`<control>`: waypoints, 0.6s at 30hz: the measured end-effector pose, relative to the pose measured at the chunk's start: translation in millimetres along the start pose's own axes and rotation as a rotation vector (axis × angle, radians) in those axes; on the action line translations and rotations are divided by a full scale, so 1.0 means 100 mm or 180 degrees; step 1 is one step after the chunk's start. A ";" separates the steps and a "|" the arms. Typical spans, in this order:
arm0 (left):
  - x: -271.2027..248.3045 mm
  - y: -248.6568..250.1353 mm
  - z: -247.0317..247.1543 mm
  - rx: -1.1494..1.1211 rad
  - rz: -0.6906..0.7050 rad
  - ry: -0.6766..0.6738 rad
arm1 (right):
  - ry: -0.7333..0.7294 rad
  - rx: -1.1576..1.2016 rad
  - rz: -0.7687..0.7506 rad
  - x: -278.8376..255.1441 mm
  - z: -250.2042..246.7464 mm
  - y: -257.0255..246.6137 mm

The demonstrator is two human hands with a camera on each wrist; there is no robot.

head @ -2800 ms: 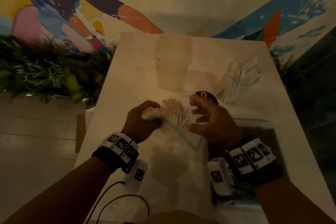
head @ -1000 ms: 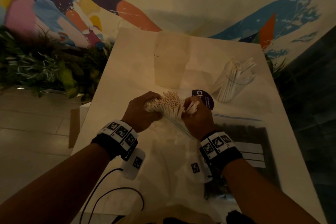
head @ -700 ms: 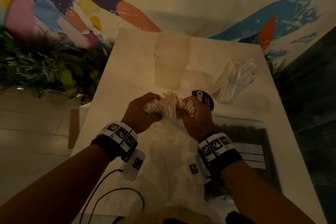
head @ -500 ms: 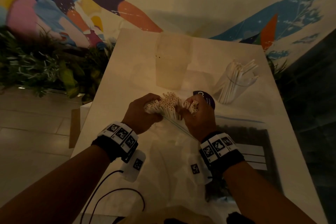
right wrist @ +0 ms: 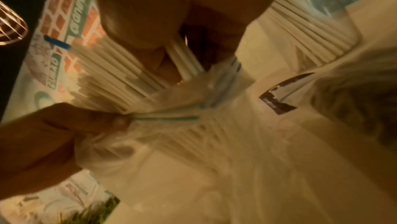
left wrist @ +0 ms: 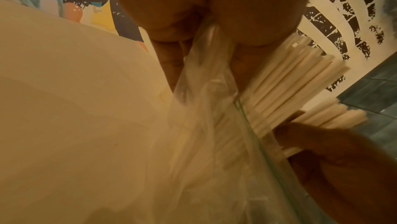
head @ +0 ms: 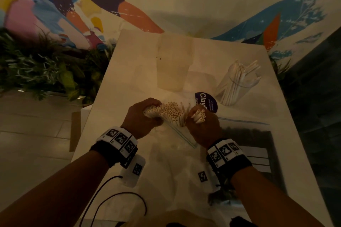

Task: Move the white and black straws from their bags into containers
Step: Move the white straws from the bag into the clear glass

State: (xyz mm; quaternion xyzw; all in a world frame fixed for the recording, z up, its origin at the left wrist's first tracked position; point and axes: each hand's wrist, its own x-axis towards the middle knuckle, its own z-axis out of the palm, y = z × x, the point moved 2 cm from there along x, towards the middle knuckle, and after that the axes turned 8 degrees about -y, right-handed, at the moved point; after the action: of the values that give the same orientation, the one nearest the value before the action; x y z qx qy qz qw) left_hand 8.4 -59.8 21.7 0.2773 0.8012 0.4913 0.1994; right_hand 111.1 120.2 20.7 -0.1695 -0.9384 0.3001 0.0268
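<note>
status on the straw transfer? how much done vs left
Done: one clear container at the table's far right already holds white straws. In hand: the left hand grips the clear bag with its white straws, and the right hand holds a small bunch drawn apart from them. Left: most white straws, plus the bag of black straws, apparently untouched. The other container looks empty.

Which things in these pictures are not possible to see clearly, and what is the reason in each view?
- Purple label, head view: the right hand covers part of its text.
- Black straws in their bag, head view: too dark to tell single straws.
- Left hand, left wrist view: only its palm shows, cut off by the top edge.
- White straws, right wrist view: motion blur smears them, no count possible.
- Tall container, head view: frosted, contents unclear.
</note>
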 end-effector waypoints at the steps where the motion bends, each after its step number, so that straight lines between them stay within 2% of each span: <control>1: 0.00 -0.01 0.01 -0.0008 0.0006 -0.0018 | -0.0295 -0.0189 0.0023 0.01 0.00 -0.02; 3: 0.00 -0.01 0.02 -0.0051 0.0007 -0.0027 | -0.0375 -0.0127 0.0115 0.02 -0.04 -0.05; 6: 0.01 0.02 0.00 -0.0021 -0.0021 0.0005 | 0.0349 0.0581 -0.0041 -0.02 -0.14 -0.12; 10: 0.01 0.05 -0.03 0.0038 -0.0130 0.0046 | 0.0664 0.2673 0.0076 0.03 -0.19 -0.18; 12: 0.01 0.06 -0.03 0.0053 -0.0145 0.0044 | 0.0793 0.3350 -0.0051 0.05 -0.26 -0.23; 15: 0.01 0.07 -0.04 0.0064 -0.0213 0.0049 | 0.0925 0.3932 -0.0296 0.06 -0.48 -0.33; 18: 0.01 0.07 -0.05 0.0045 -0.0308 0.0044 | 0.1163 0.4155 -0.0410 0.09 -0.83 -0.41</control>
State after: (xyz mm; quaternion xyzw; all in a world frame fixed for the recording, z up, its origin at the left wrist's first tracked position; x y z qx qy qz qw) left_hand 6.3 -60.1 30.2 0.2363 0.8184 0.4774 0.2155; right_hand 103.0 137.5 111.5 -0.1104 -0.5537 0.7691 0.2995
